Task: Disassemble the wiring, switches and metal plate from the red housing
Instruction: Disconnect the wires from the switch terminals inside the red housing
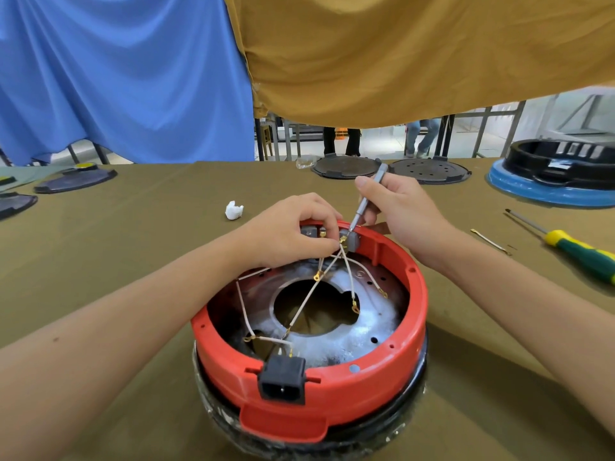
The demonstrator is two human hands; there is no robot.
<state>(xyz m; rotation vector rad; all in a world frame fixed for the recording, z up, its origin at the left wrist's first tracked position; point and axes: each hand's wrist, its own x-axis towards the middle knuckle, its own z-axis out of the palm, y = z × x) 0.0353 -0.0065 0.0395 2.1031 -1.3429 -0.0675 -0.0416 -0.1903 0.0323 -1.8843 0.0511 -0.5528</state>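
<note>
While the round red plastic housing [332,390] sits upside-down on the olive cloth-covered table [133,261], nearest the camera is the black rectangular power socket [282,380], clipped in the near rim. White wires [307,299] with gold ring terminals run from it across the round silvery metal plate with a central hole [369,327], which lies in the housing floor, and converge at the far rim.

Far rim: two small grey switch blocks. Left hand [286,227] is curled over the left grey switch [311,231] and pinches wires just beside it. Right hand [396,207] grips a slim grey precision screwdriver [367,197], thumb and fingers wrapped round the shaft. Its long axis slants from upper right, behind the hand, down-left to the tip, which touches the top of the right grey switch [350,240] at a gold terminal.

Key relation: the right switch lies just below and left of the right hand, between both hands, so the right hand is the working one and the left only steadies. My read: prying or unscrewing a terminal there. Wiring, switches and plate all look still in the housing, so early in the job. Risk: tip slipping toward the left fingers.

Farther out on the right: a green-and-yellow-handled screwdriver [579,251] and a thin metal strip [489,241]. Left: a crumpled white wad [234,210]. At the back edge, dark round lids [346,167].
</note>
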